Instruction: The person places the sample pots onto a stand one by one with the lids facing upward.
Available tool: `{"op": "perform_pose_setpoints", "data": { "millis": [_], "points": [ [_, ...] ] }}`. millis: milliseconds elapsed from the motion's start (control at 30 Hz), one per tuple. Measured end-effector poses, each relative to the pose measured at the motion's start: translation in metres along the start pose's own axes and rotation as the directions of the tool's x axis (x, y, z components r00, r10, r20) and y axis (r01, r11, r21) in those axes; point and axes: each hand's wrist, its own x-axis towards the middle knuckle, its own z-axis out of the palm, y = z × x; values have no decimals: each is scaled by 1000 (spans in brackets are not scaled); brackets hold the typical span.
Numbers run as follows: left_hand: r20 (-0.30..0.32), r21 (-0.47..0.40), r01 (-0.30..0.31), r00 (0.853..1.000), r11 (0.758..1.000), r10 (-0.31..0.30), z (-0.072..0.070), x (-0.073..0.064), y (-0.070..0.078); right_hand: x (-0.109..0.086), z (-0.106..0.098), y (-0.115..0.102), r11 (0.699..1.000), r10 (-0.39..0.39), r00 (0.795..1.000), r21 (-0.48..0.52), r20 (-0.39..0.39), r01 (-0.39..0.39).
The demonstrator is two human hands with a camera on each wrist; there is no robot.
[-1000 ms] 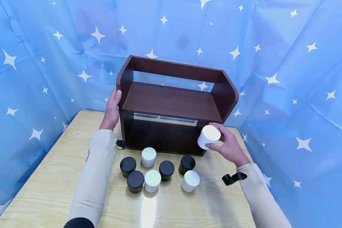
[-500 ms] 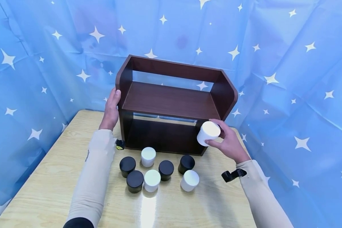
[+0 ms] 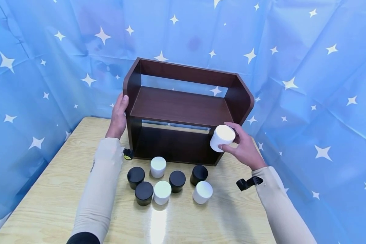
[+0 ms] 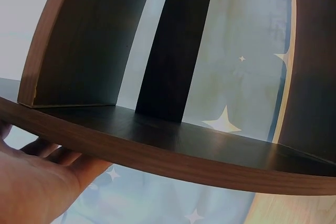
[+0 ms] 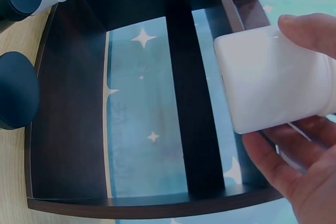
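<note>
My right hand (image 3: 245, 150) grips a white lidded jar (image 3: 222, 138) between thumb and fingers. It holds the jar in the air in front of the right side of a dark brown two-tier shelf (image 3: 180, 105); in the right wrist view the white jar (image 5: 273, 80) lies across the shelf's middle board. My left hand (image 3: 118, 117) rests along the outside of the shelf's left side panel. In the left wrist view the left hand (image 4: 47, 182) lies against that panel's outer face, its fingertips partly hidden.
Before the shelf on the wooden table (image 3: 64, 189) stand several jars: black ones, such as this black jar (image 3: 144, 193) and another black jar (image 3: 199, 174), and white ones, including a white jar (image 3: 158, 166) and a white jar (image 3: 202, 191). A blue star-patterned curtain (image 3: 308, 84) surrounds the table.
My right hand has raised the white jar a little, toward the edge of the shelf's middle board. My left hand stays against the side panel; the jars on the table have not moved.
</note>
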Motion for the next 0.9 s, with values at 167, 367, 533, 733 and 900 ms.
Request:
{"op": "perform_pose_setpoints", "data": {
  "millis": [167, 367, 533, 733, 900],
  "points": [
    [3, 2, -9, 1000, 1000, 9, 1, -5, 8, 4, -2, -4, 1000, 14, 1000, -17, -4, -14],
    [5, 11, 4, 1000, 1000, -4, 0, -4, 6, 9, -2, -8, 1000, 21, 999, -7, -29, -21],
    [0, 10, -7, 1000, 1000, 7, -1, -3, 2, 12, -1, -9, 1000, 9, 999, 11, -53, -8],
    [14, 1, -4, 1000, 1000, 4, 3, -21, 29, 15, -1, -13, 1000, 3, 997, 24, -72, -2],
    [13, -11, -12, 1000, 1000, 12, 3, -17, 24, 18, -2, -16, 999, 1, 997, 33, -82, 2]
  ]
}}
